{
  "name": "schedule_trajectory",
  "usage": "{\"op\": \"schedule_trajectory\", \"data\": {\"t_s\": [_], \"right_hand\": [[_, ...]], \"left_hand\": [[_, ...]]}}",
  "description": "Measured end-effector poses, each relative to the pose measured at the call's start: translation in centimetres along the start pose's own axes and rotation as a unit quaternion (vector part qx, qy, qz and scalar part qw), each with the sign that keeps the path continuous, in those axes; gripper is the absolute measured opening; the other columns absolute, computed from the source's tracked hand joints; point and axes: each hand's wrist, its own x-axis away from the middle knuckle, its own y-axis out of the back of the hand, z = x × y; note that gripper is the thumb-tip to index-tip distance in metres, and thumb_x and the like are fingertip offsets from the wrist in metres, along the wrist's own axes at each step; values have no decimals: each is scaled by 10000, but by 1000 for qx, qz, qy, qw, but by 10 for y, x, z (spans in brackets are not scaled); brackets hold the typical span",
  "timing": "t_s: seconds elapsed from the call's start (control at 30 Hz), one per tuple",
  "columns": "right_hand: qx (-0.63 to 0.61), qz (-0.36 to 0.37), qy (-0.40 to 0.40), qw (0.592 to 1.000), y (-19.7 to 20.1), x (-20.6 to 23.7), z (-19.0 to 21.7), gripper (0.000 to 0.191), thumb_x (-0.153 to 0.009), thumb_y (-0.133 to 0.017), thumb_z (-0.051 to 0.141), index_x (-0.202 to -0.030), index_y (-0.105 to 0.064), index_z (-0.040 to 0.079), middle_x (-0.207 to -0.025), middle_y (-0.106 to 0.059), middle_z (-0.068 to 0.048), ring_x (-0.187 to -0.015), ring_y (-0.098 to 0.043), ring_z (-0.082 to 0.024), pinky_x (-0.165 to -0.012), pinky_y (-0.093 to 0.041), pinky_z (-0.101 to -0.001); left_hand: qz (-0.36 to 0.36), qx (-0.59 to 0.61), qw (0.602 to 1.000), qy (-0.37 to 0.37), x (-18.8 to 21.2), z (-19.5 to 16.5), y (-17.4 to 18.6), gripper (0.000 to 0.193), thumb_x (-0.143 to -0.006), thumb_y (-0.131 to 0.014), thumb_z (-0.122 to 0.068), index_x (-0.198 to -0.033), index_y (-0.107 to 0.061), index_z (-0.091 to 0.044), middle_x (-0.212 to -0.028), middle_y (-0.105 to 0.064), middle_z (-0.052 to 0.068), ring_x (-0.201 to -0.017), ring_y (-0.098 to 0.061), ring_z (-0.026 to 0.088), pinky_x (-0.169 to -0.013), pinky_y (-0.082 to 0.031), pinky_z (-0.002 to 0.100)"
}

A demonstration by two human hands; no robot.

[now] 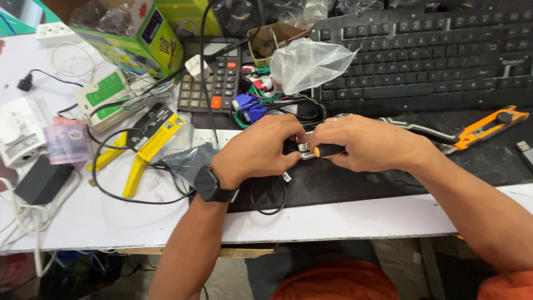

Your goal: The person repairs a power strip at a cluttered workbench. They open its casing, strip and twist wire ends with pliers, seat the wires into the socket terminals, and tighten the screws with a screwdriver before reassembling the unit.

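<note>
Left hand point(261, 149): fingers curled, pinching a small silvery metal connector point(302, 148) at the fingertips; black smartwatch point(210, 184) on the wrist
Right hand point(363, 143): closed around a black-and-orange handled screwdriver point(326, 150), tip end toward the connector
Hands together: touching, over the black rubber mat point(355, 180)
Thin black cable point(269, 194): looping down from under the left hand onto the mat
Behind: black computer keyboard point(433, 53), dark desk calculator point(214, 75), crumpled clear plastic bag point(308, 62)
Right of hands: orange-and-black utility knife point(483, 126), lying on the mat
Left side: yellow-handled crimping pliers point(130, 161) on the white tabletop point(333, 219), well apart
</note>
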Motion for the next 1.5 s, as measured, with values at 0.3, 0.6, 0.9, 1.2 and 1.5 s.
{"op": "schedule_trajectory", "data": {"t_s": [0.3, 0.6, 0.9, 1.2, 1.5], "right_hand": [[31, -14, -10, 999, -11, -4, -8, 440, -692, -833, 46, -1099, -671, 89, -1066, -691, -73, -1005, -657, -320, -848, -522, -421], [65, 23, -30, 997, -10, -7, 1, 464, -640, -831, 49, -1077, -693, 128, -984, -648, -63, -934, -628, -315, -780, -507, -439], [108, 27, -29, 993, -7, -3, 5, 378, -662, -834, 89, -998, -670, 147, -924, -638, -42, -912, -619, -306, -804, -498, -441], [-37, -48, 12, 998, -6, -4, -5, 360, -751, -812, 59, -1077, -658, 64, -1154, -683, -76, -1008, -700, -316, -798, -582, -378], [15, -70, -13, 997, -7, -8, -6, 357, -777, -832, 148, -1092, -692, 55, -1050, -744, -91, -950, -723, -322, -785, -586, -392]], "left_hand": [[-7, -14, 1000, -14, 1, 3, 2, 164, -754, -723, -114, -892, -709, -27, -896, -685, 125, -901, -663, 334, -835, -523, 411], [-16, 17, 1000, -2, -1, 3, 2, 129, -819, -695, -130, -850, -721, -7, -848, -697, 126, -819, -682, 314, -750, -546, 398], [-23, 118, 985, 126, -11, 4, -10, 205, -818, -681, -60, -1019, -706, -32, -894, -755, 110, -818, -758, 223, -733, -591, 324], [-45, 109, 972, 203, -8, 7, -13, 153, -820, -789, -129, -891, -703, -25, -799, -760, 94, -728, -743, 204, -674, -560, 340], [-27, 55, 979, 195, -3, -1, 5, 173, -862, -726, -185, -879, -720, -13, -747, -736, 118, -670, -710, 260, -645, -535, 373]]}}
